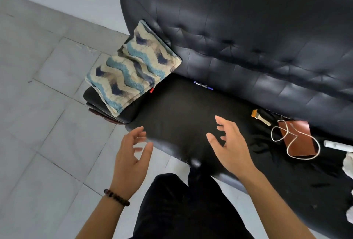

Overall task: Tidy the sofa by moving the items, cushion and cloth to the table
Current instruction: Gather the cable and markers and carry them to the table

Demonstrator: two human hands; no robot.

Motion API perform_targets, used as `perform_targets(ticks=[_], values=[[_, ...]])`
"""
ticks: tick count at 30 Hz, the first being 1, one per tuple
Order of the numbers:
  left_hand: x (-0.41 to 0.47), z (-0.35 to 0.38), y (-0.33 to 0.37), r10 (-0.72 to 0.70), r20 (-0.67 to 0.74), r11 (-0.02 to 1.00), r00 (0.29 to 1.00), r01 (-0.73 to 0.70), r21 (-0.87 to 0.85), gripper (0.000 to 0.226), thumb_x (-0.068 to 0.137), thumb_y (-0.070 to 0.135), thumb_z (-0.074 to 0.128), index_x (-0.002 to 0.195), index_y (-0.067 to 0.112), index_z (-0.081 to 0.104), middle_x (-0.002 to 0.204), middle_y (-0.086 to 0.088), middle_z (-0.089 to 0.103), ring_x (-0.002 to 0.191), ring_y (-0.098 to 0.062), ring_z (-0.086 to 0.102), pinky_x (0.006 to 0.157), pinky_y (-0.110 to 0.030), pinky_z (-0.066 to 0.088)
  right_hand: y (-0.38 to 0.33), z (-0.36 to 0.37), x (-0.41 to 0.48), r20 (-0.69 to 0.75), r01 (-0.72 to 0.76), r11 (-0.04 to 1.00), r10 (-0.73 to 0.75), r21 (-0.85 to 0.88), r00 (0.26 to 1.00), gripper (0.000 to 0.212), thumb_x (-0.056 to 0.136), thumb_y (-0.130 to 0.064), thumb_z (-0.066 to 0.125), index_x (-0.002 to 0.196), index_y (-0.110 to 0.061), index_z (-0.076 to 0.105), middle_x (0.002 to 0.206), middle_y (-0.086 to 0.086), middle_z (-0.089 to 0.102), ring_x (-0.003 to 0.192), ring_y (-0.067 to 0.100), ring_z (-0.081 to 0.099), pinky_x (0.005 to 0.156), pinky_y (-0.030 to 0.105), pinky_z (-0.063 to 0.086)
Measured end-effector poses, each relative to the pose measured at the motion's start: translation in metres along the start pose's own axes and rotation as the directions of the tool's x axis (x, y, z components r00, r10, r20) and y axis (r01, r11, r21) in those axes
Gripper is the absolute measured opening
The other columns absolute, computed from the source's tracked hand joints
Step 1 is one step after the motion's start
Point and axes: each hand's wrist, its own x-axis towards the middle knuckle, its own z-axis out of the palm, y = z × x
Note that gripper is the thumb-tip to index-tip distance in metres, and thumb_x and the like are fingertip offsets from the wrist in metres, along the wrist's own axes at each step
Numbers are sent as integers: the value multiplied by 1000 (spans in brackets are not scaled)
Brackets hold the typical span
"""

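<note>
- A black leather sofa (248, 28) with a tufted back fills the upper right; every item of the task lies on it, and no table is in view
- Grey floor tiles (47, 114) cover the left side
- The person's legs in black trousers (181, 210) stand at the sofa's front edge
- A black cushion (181, 116) lies flat on the seat, one corner hanging over the front edge
- A rumpled black cloth (277, 166) covers the seat to the right of that cushion, with small items lying on it
- A patterned cushion (133, 66) with blue and cream zigzags rests tilted on the sofa's arm
- The right hand (229, 143) is spread wide above the black cushion's right part, palm turned left, gripping nothing; contact with the cushion cannot be told
- The left hand (131, 154) is wide too, fingers loosely bent and apart, empty, just beside the cushion's left front edge
- A flat brown leather piece (301, 147) lies on the black cloth
- A white cord (272, 135) loops over and around it
- A white cloth (348, 162) shows at the right edge
- A white tube (338, 146) lies near the brown piece
- A small brush (260, 117) with orange bristles sits by the sofa back
- A blue pen (203, 85) lies in the crease behind the black cushion
- A beaded bracelet (116, 197) circles the left wrist
- A small red tip (151, 90) pokes out beneath the patterned cushion
</note>
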Motion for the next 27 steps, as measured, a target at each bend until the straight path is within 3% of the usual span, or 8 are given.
perform_targets(ticks=[3, 7, 13, 16, 20, 24, 27], values=[[56, 17, -23, -67, 30, 997, 997, 68, -22, 37, 92, 20, 60, 127, 21, 48, 119, 7, 59, 106, 4, 56, 77, -4, 44, 6, 16, 60, 30, -32, 999, 33, -32, 999, 55, 95, -35, 64, 145, -29, 44, 135, -14, 47, 119, -1, 51, 93, 32, 53], [137, 69, -75, -126, 90, 990, 988, 131, -46, 36, 93, 16, 61, 127, 20, 49, 121, 4, 59, 108, -2, 57, 80, -4, 44, 45, 58, 143, 60, -71, 990, 79, -124, 995, 55, 97, -36, 60, 147, -28, 40, 140, -10, 46, 120, -1, 50, 94, 35, 53], [251, 183, -204, -90, 200, 996, 976, 91, 6, 40, 93, 23, 61, 131, 20, 48, 125, 7, 51, 113, -3, 52, 91, -23, 46, 147, 157, 249, 92, -128, 942, 164, -310, 982, 57, 99, -40, 55, 150, -29, 34, 143, -7, 43, 101, 11, 60, 84, 28, 47], [304, 234, -269, -79, 210, 992, 974, 57, 110, 44, 93, 24, 61, 134, 15, 47, 128, 3, 46, 99, 6, 49, 88, -24, 45, 194, 203, 297, 67, -103, 915, 140, -391, 988, 60, 98, -37, 57, 151, -23, 33, 148, -1, 40, 113, 19, 57, 94, 32, 45], [369, 284, -335, -30, 142, 962, 989, -10, 273, 52, 93, 24, 61, 139, 7, 45, 140, -15, 42, 124, -25, 45, 102, -34, 37, 242, 243, 362, -1, -60, 874, 68, -483, 998, 67, 97, -33, 59, 153, -12, 30, 156, 13, 33, 143, 30, 33, 115, 45, 36], [424, 314, -364, -84, 42, 881, 996, 54, 469, 69, 93, 39, 54, 150, 11, 29, 156, -21, 21, 142, -41, 21, 113, -48, 23, 276, 260, 418, -83, -95, 830, 59, -550, 995, 71, 97, -38, 55, 155, -9, 26, 160, 16, 24, 148, 32, 23, 117, 47, 29], [459, 322, -368, -209, -51, 839, 977, 206, 503, 73, 94, 49, 47, 152, 12, 21, 159, -25, 9, 146, -45, 5, 117, -55, 10, 288, 263, 442, -128, -102, 763, 26, -639, 991, 72, 96, -46, 50, 153, -7, 29, 156, 17, 28, 142, 36, 29, 112, 50, 34]])
